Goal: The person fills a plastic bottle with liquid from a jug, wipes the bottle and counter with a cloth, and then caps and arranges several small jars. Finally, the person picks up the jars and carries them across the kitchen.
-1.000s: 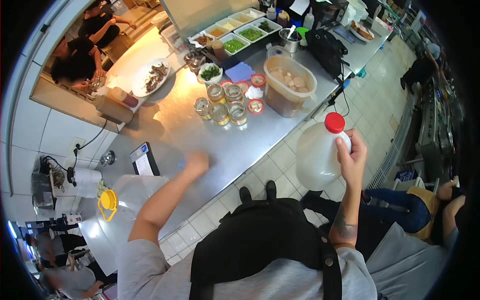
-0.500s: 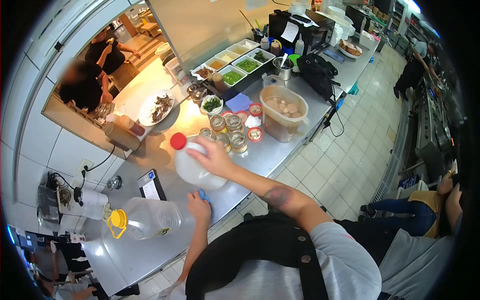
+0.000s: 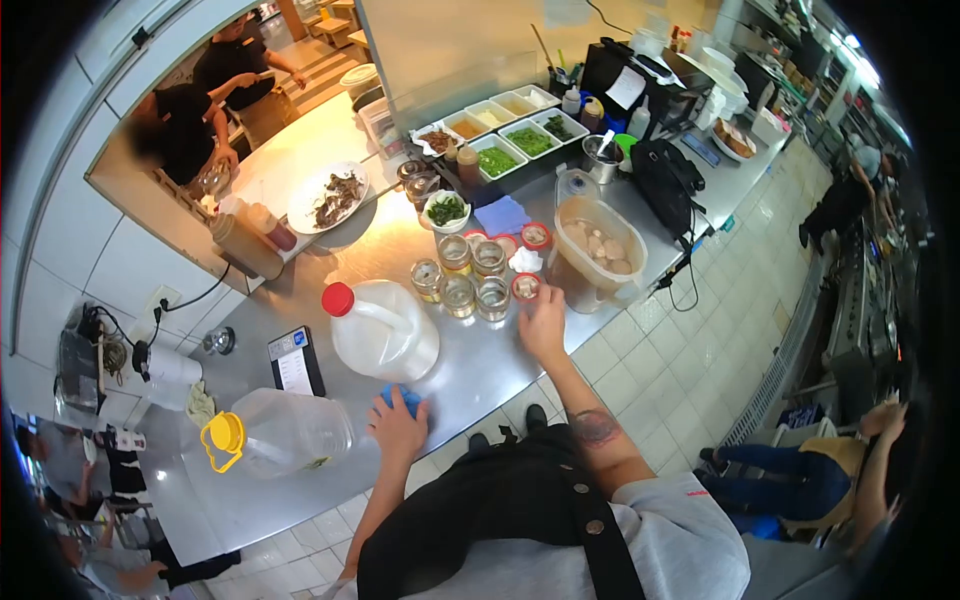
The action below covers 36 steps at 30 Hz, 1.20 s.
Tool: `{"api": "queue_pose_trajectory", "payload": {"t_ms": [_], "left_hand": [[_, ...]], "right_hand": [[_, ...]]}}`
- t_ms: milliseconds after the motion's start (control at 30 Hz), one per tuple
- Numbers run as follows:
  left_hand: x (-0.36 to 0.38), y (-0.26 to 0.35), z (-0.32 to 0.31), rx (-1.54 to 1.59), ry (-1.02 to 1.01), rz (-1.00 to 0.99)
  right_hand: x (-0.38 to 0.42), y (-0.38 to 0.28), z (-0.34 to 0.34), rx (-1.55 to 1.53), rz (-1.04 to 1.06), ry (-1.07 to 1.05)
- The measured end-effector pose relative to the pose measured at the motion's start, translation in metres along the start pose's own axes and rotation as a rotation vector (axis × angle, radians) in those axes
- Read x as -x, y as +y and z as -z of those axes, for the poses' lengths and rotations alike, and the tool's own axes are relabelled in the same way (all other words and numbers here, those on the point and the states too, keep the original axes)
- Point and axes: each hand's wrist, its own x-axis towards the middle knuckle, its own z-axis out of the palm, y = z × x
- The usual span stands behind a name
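Observation:
Near the counter's front edge, my left hand (image 3: 398, 428) is closed over a crumpled blue cloth (image 3: 401, 399). My right hand (image 3: 543, 322) reaches forward, its fingertips gripping the edge of a red jar lid (image 3: 526, 288) that holds pale pieces. To its left, several open glass jars (image 3: 458, 294) are grouped together. Another red lid (image 3: 536, 235) with pale contents lies farther back, close to a crumpled white paper (image 3: 525, 260). A translucent jug with a red cap (image 3: 385, 335) stands upright between the jars and my left hand.
Lying on its side is a large clear bottle (image 3: 290, 432) with a yellow cap. A tall plastic container (image 3: 600, 250) of pale pieces in liquid stands right of my right hand. Behind are trays of chopped greens (image 3: 497, 158), a plate (image 3: 330, 198) and squeeze bottles. Other people work nearby.
My right hand has let go of the jug, which now rests on the counter, and has moved right to the red lid. My left hand stays by the blue cloth.

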Motion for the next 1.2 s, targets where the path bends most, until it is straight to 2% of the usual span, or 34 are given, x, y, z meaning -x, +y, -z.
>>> {"api": "queue_pose_trajectory", "payload": {"t_ms": [67,100,200,267,333,500,600,700,800,900,1000,1033,1133,1200], "left_hand": [[0.006,0.025,0.032,0.015,-0.155,-0.048],[0.004,0.038,0.04,0.026,-0.228,-0.071],[-0.01,0.079,0.006,0.578,-0.082,-0.326],[-0.036,0.117,-0.042,0.742,0.027,-0.329],[-0.065,0.147,-0.079,0.806,0.085,-0.249],[-0.099,0.19,-0.1,0.933,0.247,-0.12],[-0.109,0.205,-0.108,0.962,0.365,-0.048],[-0.122,0.209,-0.106,0.995,0.406,-0.032],[-0.124,0.203,-0.1,1.039,0.343,0.018],[-0.112,0.188,-0.085,1.006,0.367,-0.023],[-0.095,0.171,-0.07,0.918,0.384,-0.051],[-0.091,0.166,-0.07,0.891,0.375,-0.053],[-0.088,0.157,-0.073,0.864,0.381,-0.043],[-0.089,0.155,-0.072,0.835,0.364,-0.072]], "right_hand": [[-0.004,0.025,-0.006,0.255,-0.019,-0.171],[-0.008,0.029,-0.01,0.234,0.003,-0.195],[-0.025,0.044,-0.025,0.195,0.131,-0.218],[-0.028,0.054,-0.033,0.186,0.147,-0.231],[-0.03,0.058,-0.031,0.171,0.134,-0.264],[-0.022,0.051,0.002,0.048,0.117,-0.353],[-0.017,0.063,0.001,0.057,0.252,-0.411],[-0.027,0.049,0.016,0.022,0.261,-0.443],[-0.05,0.037,0.009,0.124,0.285,-0.331],[-0.088,0.032,-0.03,0.263,0.288,-0.351],[-0.104,0.049,-0.063,0.497,0.117,-0.529],[-0.1,0.049,-0.062,0.474,0.158,-0.425],[-0.086,0.052,-0.047,0.326,0.152,-0.412],[-0.067,0.029,-0.011,-0.04,0.062,-0.398]]}}
